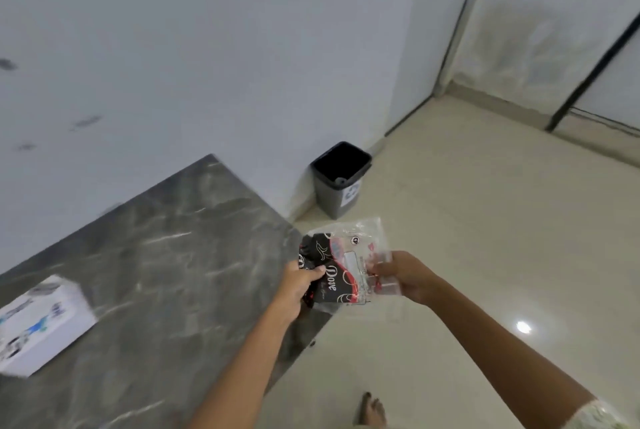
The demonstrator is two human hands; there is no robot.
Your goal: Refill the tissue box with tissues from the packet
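Both hands, left hand (300,285) and right hand (403,275), are gripping the flattened, seemingly empty packet (346,264) beyond the worktop (166,238) edge, tissue box (41,323) lying well apart; crumpling tightly before binning (341,179) seems advisable.

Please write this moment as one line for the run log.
both hands: left hand, right hand hold flat packet | tissue box on counter | bin beyond
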